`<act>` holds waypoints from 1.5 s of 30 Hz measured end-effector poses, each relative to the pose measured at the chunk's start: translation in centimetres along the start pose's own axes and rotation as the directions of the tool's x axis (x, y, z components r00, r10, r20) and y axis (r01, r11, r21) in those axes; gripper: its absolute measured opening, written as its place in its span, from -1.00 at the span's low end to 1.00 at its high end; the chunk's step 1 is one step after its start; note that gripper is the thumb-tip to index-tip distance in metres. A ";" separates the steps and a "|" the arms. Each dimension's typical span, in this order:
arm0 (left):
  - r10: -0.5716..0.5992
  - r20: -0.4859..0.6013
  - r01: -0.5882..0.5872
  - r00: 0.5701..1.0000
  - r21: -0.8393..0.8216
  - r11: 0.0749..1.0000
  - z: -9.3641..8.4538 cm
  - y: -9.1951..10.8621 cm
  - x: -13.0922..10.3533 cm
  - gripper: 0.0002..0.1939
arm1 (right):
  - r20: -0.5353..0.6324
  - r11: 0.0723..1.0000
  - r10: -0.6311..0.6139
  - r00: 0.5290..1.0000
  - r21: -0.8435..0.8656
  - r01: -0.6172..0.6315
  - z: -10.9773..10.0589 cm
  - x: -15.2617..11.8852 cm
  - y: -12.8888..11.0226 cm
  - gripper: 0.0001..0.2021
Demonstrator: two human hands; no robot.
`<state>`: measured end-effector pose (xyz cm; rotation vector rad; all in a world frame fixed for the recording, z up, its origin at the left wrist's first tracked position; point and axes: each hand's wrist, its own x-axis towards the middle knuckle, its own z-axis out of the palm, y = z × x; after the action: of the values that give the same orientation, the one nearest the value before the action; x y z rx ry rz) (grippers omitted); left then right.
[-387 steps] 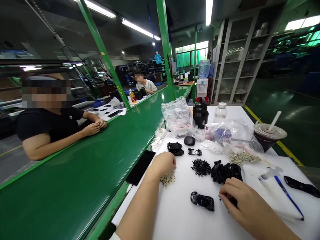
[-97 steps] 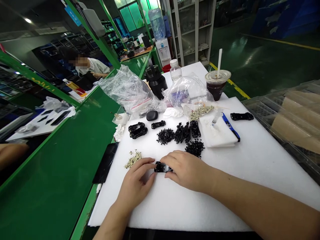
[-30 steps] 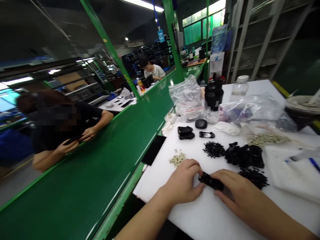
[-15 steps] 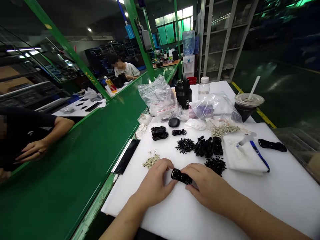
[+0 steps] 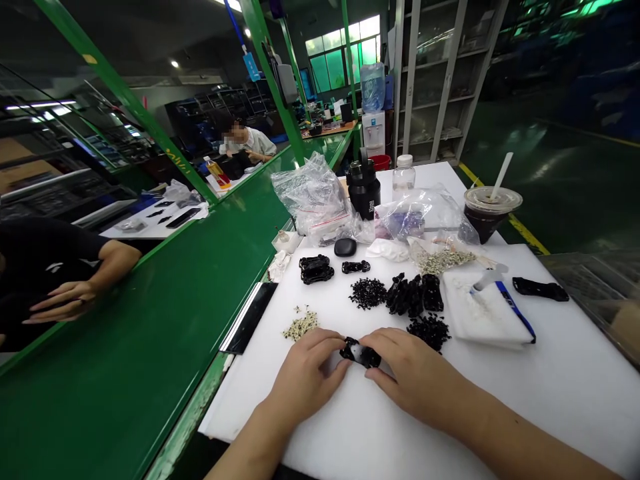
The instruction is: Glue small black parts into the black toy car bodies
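Between my two hands is a small black plastic part (image 5: 369,358), narrow in the middle, held just over the white board. My left hand (image 5: 309,365) pinches its left end between thumb and fingers. The right end is in the fingers of my right hand (image 5: 406,365). A pale patch shows at the part's middle; I cannot tell whether it is a gap or glare. Beyond my left hand lies a pile of cream-coloured bits (image 5: 301,323). Small black pieces (image 5: 429,331) are heaped beyond my right hand, with another black heap (image 5: 368,293) farther back.
Similar black parts (image 5: 316,269) lie stacked at the back left, with more (image 5: 411,295) near the middle. A white pad (image 5: 483,313), a drink cup (image 5: 493,210), a black bottle (image 5: 364,190) and plastic bags (image 5: 317,200) stand around. Across the green bench (image 5: 165,280) sits a person.
The black part has turned or tilted in my hands, so a pale patch now shows at its middle. Both hands stay on it. The whole view has shifted slightly.
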<state>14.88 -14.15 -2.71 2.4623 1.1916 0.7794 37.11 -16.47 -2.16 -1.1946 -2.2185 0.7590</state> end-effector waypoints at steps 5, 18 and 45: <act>-0.023 0.021 0.023 1.000 0.000 1.000 -0.1 -0.2 0.1 -0.84 | -0.030 1.000 0.014 0.999 0.007 -0.014 0.0 0.2 -0.1 -0.78; -0.080 0.043 0.078 0.996 0.041 0.996 -0.1 -0.3 -0.2 -0.76 | -0.040 0.999 0.018 0.999 0.034 -0.017 0.2 0.3 0.1 -0.76; -0.042 -0.024 0.042 0.999 -0.023 0.999 0.5 -0.1 -0.7 -0.80 | -0.088 0.994 -0.036 0.995 -0.103 0.026 2.3 -1.0 2.5 -0.68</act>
<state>14.80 -14.65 -3.37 2.4086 1.2324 0.8092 37.54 -16.72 -5.69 -1.2151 -2.2192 0.5744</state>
